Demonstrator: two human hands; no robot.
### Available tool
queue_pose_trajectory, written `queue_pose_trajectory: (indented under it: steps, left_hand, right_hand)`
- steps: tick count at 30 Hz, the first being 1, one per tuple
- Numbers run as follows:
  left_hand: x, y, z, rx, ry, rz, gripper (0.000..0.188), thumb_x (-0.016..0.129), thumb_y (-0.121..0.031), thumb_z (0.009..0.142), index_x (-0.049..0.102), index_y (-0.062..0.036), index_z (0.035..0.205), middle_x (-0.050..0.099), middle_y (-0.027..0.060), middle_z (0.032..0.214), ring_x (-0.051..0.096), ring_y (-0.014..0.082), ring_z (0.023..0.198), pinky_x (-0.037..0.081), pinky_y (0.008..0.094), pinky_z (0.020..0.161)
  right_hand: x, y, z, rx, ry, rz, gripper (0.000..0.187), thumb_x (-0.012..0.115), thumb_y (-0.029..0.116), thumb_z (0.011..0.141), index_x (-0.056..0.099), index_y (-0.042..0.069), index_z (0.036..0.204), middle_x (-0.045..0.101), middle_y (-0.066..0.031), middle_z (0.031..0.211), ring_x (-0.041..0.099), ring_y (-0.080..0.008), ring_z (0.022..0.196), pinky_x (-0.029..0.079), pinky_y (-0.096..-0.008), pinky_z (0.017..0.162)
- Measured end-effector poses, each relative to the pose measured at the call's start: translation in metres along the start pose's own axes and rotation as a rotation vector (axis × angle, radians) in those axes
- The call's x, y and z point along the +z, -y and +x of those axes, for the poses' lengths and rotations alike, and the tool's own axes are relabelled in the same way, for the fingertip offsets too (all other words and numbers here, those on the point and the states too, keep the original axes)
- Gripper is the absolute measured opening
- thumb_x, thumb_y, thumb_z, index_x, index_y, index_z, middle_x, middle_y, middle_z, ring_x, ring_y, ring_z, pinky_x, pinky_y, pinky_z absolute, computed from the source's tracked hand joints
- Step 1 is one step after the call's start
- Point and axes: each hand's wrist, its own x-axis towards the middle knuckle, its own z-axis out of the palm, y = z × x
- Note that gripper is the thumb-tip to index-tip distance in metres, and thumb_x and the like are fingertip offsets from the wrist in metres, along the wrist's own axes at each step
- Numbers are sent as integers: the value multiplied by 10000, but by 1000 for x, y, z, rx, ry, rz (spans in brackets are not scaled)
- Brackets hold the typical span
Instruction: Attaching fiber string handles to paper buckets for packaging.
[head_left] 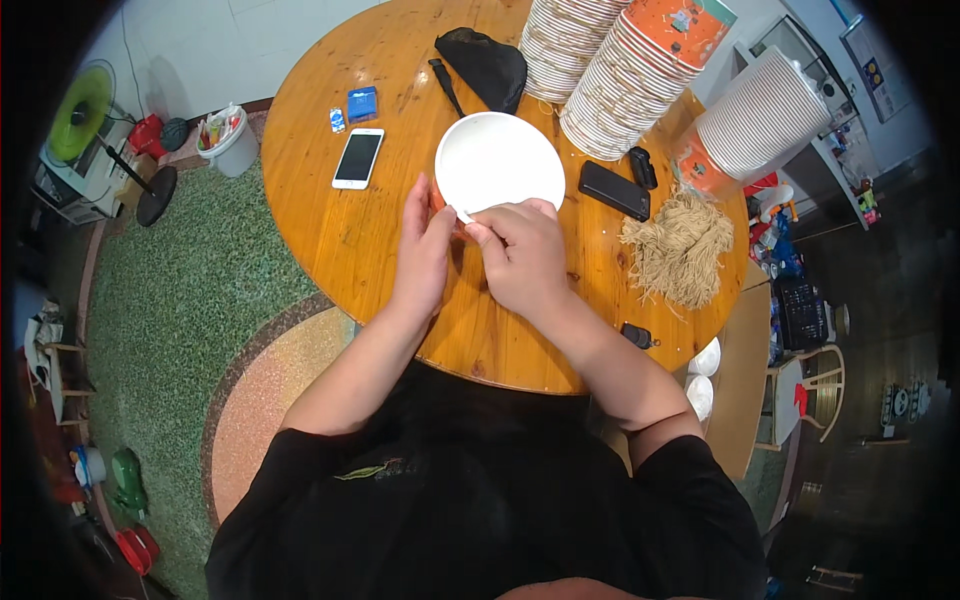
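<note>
A round paper tub (500, 160), white inside with a bit of orange outer wall showing, is held just over the near part of the wooden table. My left hand (425, 250) is closed on its near left side, thumb up at the rim. At the near edge, my right hand (528, 255) pinches the rim, fingers bent over it and thumb beside the left thumb. Whether a cord lies between the fingertips is too small to tell. To the right lies a bundle of tan twine (685, 245). Tall stacks of similar tubs (635, 85) with tan cords stand behind.
A white phone (358, 158), a small blue packet (362, 104) and a black pouch (485, 65) lie on the table (315, 235). Right of the tub are a black power-bank-like block (614, 190) and another tub stack (765, 115). A small black object (636, 335) sits near the front edge.
</note>
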Motion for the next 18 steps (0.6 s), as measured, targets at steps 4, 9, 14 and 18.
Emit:
queue_pose_trajectory:
  steps: [4,9,14,18]
  left_hand:
    - [5,-15,-2,30,-24,94,766,573,-56,1053,187,8,1711,295,217,1740,313,299,1609,281,408,1302]
    - [9,-21,2,312,-42,247,832,536,92,965,181,-4,1711,203,247,1776,231,327,1654,221,428,1333]
    - [2,-10,8,337,4,128,825,503,140,934,237,-10,1701,191,245,1781,202,334,1665,203,433,1341]
    - [0,-3,-8,544,32,668,758,693,-38,949,395,-38,1646,201,323,1745,225,435,1643,267,513,1307]
  right_hand:
    - [1,3,2,-17,-35,32,105,703,129,944,771,81,881,767,-70,824,714,-281,807,430,-431,880]
    - [3,2,6,-126,-84,-22,85,704,125,932,751,96,868,761,-72,842,707,-275,818,420,-450,912]
    - [-8,11,19,-214,-190,-78,64,724,104,943,727,86,882,753,-56,849,702,-271,824,430,-435,917]
    - [-40,13,40,-286,-302,-193,70,742,127,946,731,64,917,760,-79,881,707,-293,861,427,-445,949]
